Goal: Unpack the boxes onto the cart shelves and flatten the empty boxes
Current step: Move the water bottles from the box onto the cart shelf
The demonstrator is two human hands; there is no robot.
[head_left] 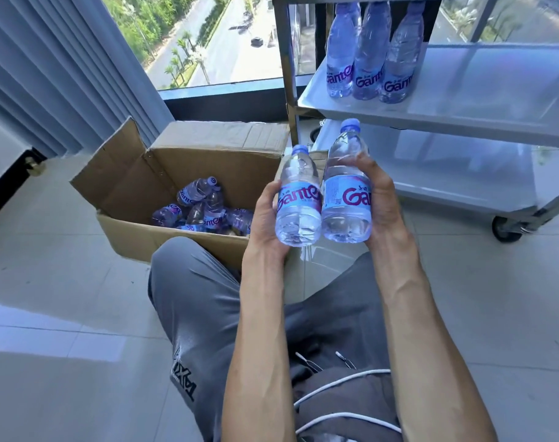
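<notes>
step: unpacking, bottles between box and cart | your left hand [267,215] grips one clear plastic water bottle with blue label [299,199], your right hand [381,199] grips a second such bottle [346,186] | next: stand both beside the three bottles [367,52] on the grey metal cart shelf [479,100]; open brown cardboard box [150,186] is not empty

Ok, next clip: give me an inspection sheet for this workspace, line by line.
Surface: pale tiled floor; person seated low, grey trousers in view.
Job's things: open cardboard box on the floor with several water bottles lying loose inside; steel cart to the right, three bottles upright on its middle shelf, lower shelf bare where visible.
Clutter: nothing seen.
Hands: left hand grips one bottle, right hand grips another, fingers wrapped round each, bottles side by side and touching.
Cables: white cords across the lap.
Surroundings: window overlooking a street, curtain at left.
</notes>
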